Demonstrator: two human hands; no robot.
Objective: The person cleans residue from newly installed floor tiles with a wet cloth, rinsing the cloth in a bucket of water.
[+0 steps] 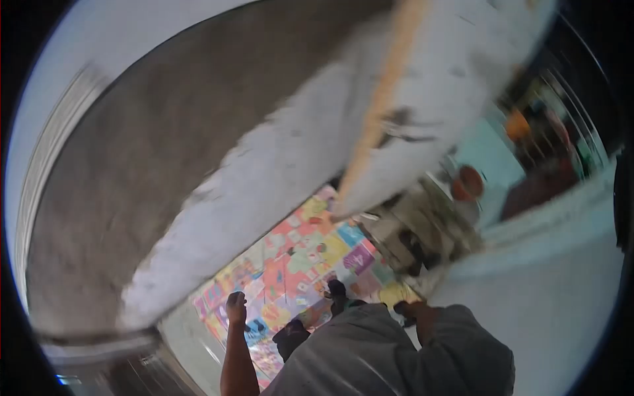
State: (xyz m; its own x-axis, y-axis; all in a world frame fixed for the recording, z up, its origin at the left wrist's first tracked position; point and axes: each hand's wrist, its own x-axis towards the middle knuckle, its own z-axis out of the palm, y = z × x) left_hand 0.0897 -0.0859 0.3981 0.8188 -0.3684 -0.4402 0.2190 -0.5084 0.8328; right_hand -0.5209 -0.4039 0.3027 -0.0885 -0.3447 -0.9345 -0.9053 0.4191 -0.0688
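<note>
My left hand [236, 306] hangs low over a colourful printed floor sheet [290, 257], with its fingers curled in. No object sticks out of it. Past the grey sleeve [456, 330], my right hand [408, 310] sits near the sheet's right edge. It is dark and smeared, so its fingers and anything in them cannot be made out. Neither hand touches the wall, whose upper part is a broad dark grey-brown coat [145, 152] with a ragged lower edge above a white band [218, 218].
A pale corner with a tan vertical strip [380, 119] juts out ahead. Right of it lies a brownish heap [422, 228], blurred. Beyond are a reddish-orange tub [467, 183] and a doorway with a barred rack [551, 132]. A white wall [528, 303] stands close on the right.
</note>
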